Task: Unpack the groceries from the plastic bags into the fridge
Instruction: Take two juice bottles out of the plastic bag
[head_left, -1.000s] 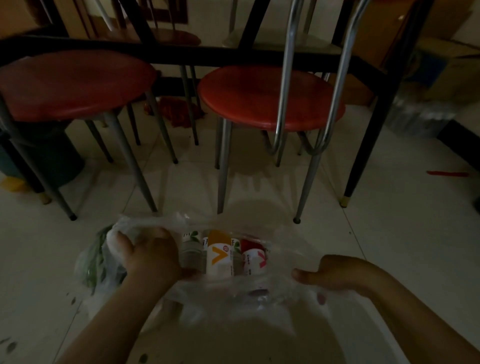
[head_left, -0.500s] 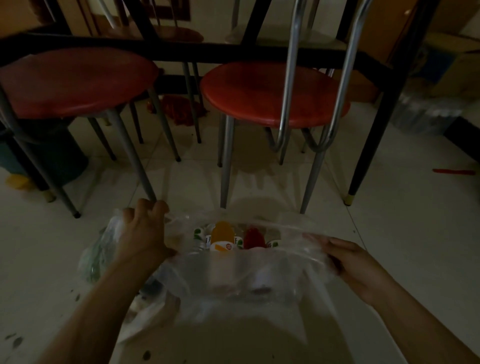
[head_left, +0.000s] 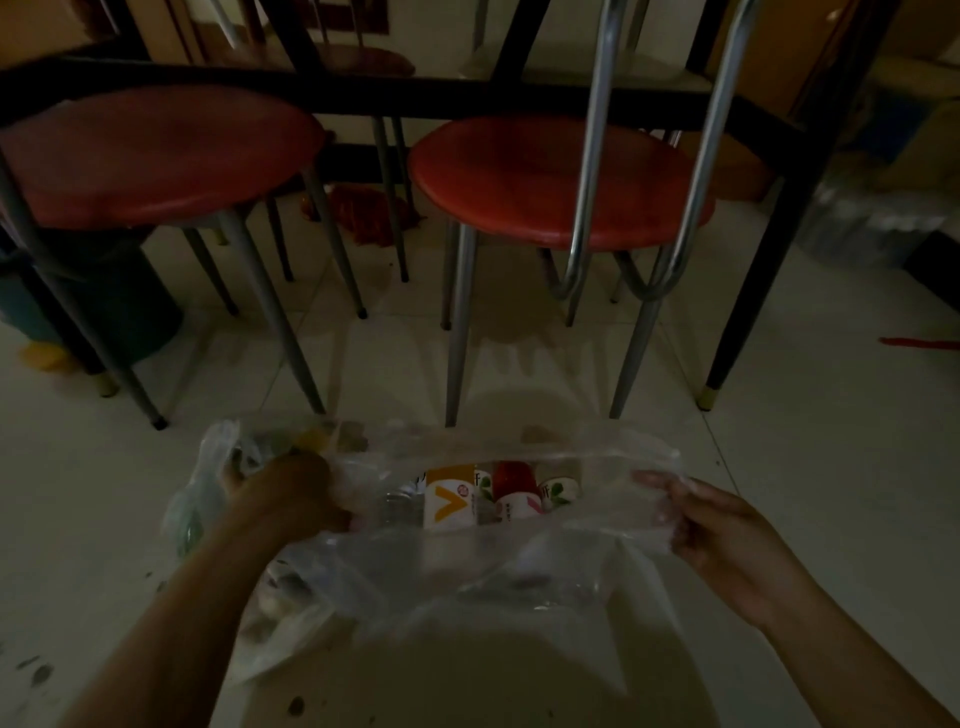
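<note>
Low in the frame, a clear bag (head_left: 441, 561) sits on the tiled floor (head_left: 779, 441). The left hand (head_left: 283, 499) clenches its left rim; the right hand (head_left: 722, 530) pinches its right rim. Bottles (head_left: 451, 499) stand inside, centre. Red stools (head_left: 545, 176) fill the upper frame.

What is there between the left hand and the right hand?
The open plastic bag, with bottles inside, in the head view.

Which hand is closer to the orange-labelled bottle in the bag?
Left. The left hand sits just left of the orange-labelled bottle; the right hand grips the clear bag edge farther right.
</note>
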